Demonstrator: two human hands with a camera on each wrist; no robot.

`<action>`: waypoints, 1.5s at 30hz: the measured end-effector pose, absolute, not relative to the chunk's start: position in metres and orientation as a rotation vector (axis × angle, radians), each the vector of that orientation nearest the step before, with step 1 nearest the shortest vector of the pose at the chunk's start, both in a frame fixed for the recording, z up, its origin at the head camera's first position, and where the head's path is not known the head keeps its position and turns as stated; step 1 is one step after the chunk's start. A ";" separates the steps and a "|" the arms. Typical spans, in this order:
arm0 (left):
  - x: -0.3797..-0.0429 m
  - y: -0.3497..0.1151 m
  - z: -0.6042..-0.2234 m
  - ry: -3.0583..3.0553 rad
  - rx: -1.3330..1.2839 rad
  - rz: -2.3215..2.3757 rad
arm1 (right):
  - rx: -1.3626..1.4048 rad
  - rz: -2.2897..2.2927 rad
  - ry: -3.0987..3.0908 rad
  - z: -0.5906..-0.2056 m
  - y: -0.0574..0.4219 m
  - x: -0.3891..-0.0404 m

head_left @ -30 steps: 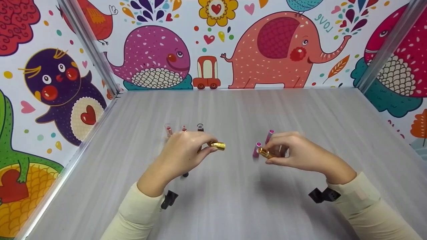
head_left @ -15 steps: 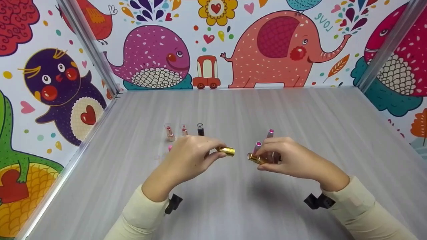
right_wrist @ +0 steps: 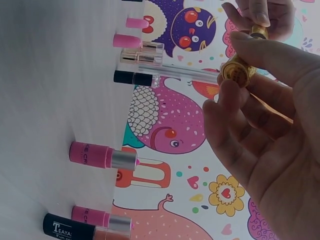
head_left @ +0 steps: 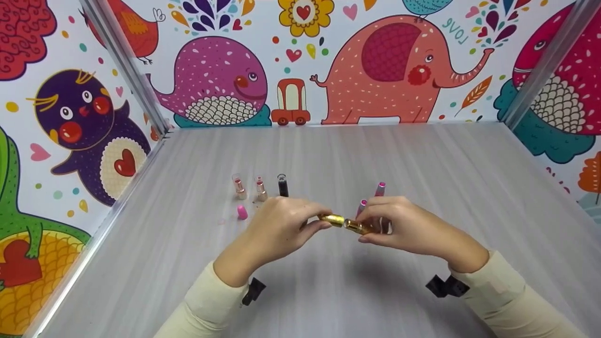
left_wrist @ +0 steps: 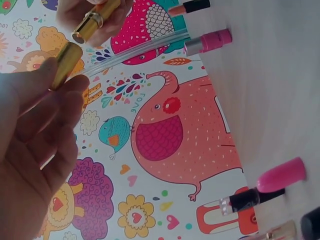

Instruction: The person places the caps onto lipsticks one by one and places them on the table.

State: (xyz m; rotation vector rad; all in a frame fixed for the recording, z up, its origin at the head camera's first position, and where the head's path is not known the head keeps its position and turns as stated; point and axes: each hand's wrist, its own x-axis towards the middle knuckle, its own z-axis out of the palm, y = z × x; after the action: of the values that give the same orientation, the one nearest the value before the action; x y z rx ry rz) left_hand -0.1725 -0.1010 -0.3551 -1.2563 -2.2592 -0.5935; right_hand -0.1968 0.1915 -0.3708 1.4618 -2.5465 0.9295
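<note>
My left hand (head_left: 281, 230) pinches a gold lipstick cap (head_left: 335, 220) between thumb and fingers. Facing it, a gold lipstick tube (head_left: 355, 226) is held in the fingers of my right hand (head_left: 404, 230). Both gold pieces are up above the table, with their ends almost meeting in the head view. In the left wrist view the cap (left_wrist: 66, 65) points up toward the tube's (left_wrist: 95, 22) ringed end. The right wrist view shows the round base of the tube (right_wrist: 236, 74), while its other end is hidden behind my fingers.
Two pink lipstick tubes (head_left: 380, 189) stand beyond my right hand. On the left are two clear-topped lipsticks (head_left: 239, 186), a black tube (head_left: 282, 185) and a pink cap (head_left: 242, 212). A dark lettered tube (right_wrist: 70, 227) shows in the right wrist view. Printed walls (head_left: 300, 61) border the table.
Left hand has moved right and slightly down with the cap; right hand has moved left and down with the tube. The wide gap between the gold pieces has narrowed to almost nothing.
</note>
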 end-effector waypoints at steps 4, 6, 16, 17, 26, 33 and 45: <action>-0.173 -0.097 -0.358 -2.243 -1.279 -0.606 | 1.484 0.939 -2.512 -0.373 0.190 -0.197; -0.172 -0.095 -0.359 -2.233 -1.288 -0.613 | 1.496 0.945 -2.488 -0.373 0.190 -0.196; -0.171 -0.091 -0.361 -2.223 -1.305 -0.609 | 1.491 0.952 -2.424 -0.372 0.186 -0.193; -0.171 -0.091 -0.362 -2.223 -1.306 -0.605 | 1.491 0.957 -2.412 -0.373 0.185 -0.192; -0.170 -0.090 -0.363 -2.215 -1.303 -0.591 | 1.473 0.997 -2.339 -0.374 0.181 -0.191; -0.169 -0.089 -0.363 -2.215 -1.307 -0.613 | 1.484 1.016 -2.309 -0.375 0.178 -0.189; -0.168 -0.087 -0.365 -2.188 -1.332 -0.646 | 1.510 1.041 -2.266 -0.376 0.177 -0.187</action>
State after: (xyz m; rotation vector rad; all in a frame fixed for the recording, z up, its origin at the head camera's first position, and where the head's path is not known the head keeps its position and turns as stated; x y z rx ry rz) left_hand -0.1675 -0.0868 -0.3650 -1.3324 -2.1885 -0.6461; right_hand -0.1873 0.1769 -0.3758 1.5098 -2.2663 1.0407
